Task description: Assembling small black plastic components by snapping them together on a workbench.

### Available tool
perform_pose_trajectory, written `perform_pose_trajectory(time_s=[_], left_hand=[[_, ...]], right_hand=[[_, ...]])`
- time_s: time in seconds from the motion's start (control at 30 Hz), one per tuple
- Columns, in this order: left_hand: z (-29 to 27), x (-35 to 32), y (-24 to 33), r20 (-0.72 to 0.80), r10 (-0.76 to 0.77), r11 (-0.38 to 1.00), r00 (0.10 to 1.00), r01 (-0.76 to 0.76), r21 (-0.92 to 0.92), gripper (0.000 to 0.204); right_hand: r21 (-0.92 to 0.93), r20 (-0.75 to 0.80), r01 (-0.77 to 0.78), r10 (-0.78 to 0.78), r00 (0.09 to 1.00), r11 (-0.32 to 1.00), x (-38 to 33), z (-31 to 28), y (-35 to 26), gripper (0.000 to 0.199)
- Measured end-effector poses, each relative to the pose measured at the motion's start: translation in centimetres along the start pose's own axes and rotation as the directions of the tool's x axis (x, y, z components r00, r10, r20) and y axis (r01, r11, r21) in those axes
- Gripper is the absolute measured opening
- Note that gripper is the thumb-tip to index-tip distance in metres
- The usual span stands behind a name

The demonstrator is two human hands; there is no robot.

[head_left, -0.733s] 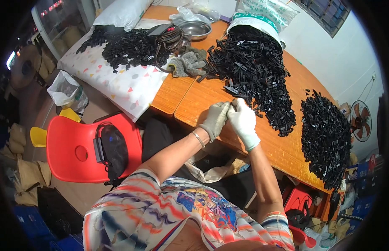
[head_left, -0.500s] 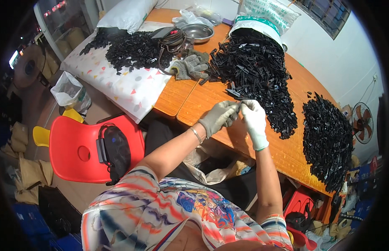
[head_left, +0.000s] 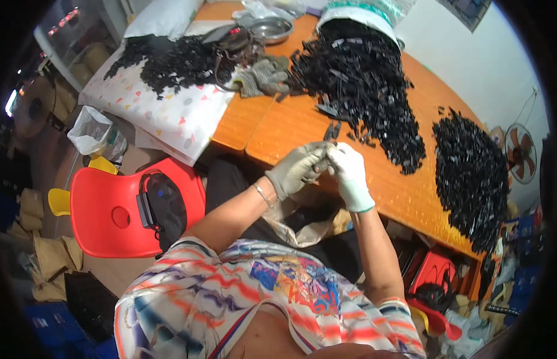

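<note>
My left hand (head_left: 299, 169), in a grey-coated glove with a bracelet at the wrist, is closed and meets my right hand (head_left: 351, 176) over the table's near edge. White glove fabric with a green cuff covers the right one, also closed, its fingertips pinching. Between the fingertips shows a bit of a small black plastic piece (head_left: 333, 142), mostly hidden by the fingers. Just beyond the hands, a few loose black pieces (head_left: 332, 130) lie on the wooden table (head_left: 290, 128). A large heap of similar black pieces (head_left: 365, 84) spills toward me from a white-and-green sack (head_left: 359, 17).
Another black heap (head_left: 470, 173) lies at the table's right, near a fan (head_left: 520, 152). At the left, smaller black parts (head_left: 176, 63) cover a patterned sheet (head_left: 164, 122). Grey gloves (head_left: 261, 76) and a metal bowl (head_left: 271, 29) sit between. A red chair (head_left: 105, 209) stands left.
Both hands have come slightly left and nearer to me, still together. The black piece showed more clearly between them before. Loose pieces beyond the hands are now exposed, and the whole view has shifted slightly.
</note>
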State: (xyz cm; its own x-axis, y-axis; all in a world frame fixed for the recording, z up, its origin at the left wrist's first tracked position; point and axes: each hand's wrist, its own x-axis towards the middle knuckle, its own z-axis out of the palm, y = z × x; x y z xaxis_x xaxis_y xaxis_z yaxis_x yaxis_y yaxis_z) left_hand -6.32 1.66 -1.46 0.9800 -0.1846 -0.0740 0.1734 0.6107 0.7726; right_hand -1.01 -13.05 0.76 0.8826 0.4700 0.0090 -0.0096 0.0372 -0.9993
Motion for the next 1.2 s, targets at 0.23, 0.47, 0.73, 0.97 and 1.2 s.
perform_pose_trajectory(time_s=[0.23,0.47,0.73,0.97,1.2], left_hand=[[-2.6,-5.0,0.8,0.018,-0.150,0.907,0.988,0.131,0.400,0.040],[-2.3,-5.7,2.8,0.092,0.071,0.078,0.993,-0.098,0.992,0.031],[-1.1,6.3,3.3,-0.005,0.347,-0.098,0.938,0.041,0.994,0.025],[-0.1,10.0,3.5,-0.113,0.262,-0.211,0.958,0.171,0.962,0.032],[-1.5,9.2,3.2,-0.014,0.306,-0.324,0.952,0.118,0.939,0.020]], right_hand=[[-0.254,0.204,-0.156,0.211,0.956,0.954,-1.6,0.5,0.5,0.020],[-0.615,-0.168,-0.092,-0.016,0.986,0.783,1.9,-3.7,-0.2,0.016],[-0.991,0.024,0.066,-0.334,0.942,0.113,8.5,-5.4,3.3,0.015],[-0.915,-0.030,0.077,-0.258,0.966,0.396,7.9,-6.1,2.6,0.019],[-0.403,-0.141,-0.078,0.022,0.990,0.912,4.9,-5.5,1.1,0.015]])
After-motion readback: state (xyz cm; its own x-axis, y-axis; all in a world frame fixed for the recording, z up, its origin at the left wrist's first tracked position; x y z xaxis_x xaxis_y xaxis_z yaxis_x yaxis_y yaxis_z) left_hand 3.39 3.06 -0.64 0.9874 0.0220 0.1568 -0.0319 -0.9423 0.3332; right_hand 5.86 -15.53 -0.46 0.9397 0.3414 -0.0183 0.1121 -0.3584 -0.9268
